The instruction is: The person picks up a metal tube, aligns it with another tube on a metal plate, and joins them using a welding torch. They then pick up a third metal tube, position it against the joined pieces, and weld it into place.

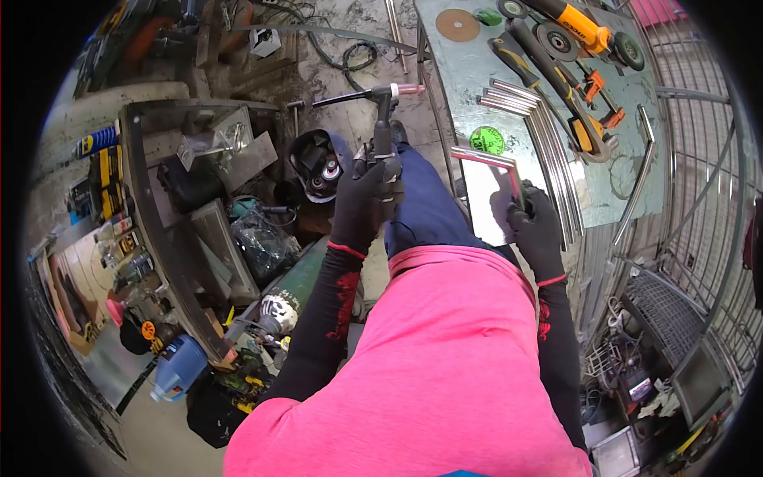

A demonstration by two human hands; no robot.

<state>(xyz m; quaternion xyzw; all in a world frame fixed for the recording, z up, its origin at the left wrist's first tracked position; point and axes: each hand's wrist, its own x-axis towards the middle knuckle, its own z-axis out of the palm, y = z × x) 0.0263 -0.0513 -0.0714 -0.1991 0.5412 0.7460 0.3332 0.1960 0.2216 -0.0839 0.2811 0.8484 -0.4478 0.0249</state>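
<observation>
My left hand (pixel 367 195), in a black glove, is wrapped around the handle of a TIG welding torch (pixel 383 131). The torch stands up from my fist, with its pink cup pointing right and its long black back cap pointing left. Over the workbench edge, my right hand (pixel 536 224), also gloved in black, is closed on one leg of an L-shaped metal tube (pixel 485 157). That tube lies over a shiny plate (pixel 489 203) and mirrors pink. Several similar bent tubes (pixel 548 139) are nested together just beyond my right hand.
On the metal workbench (pixel 477 71) are an orange angle grinder (pixel 576 24), a hammer (pixel 584 131), orange clamps (pixel 608 99), a brown disc (pixel 458 25) and a green round sticker (pixel 487 141). A welding helmet (pixel 298 159) and green gas cylinder (pixel 306 278) stand at left.
</observation>
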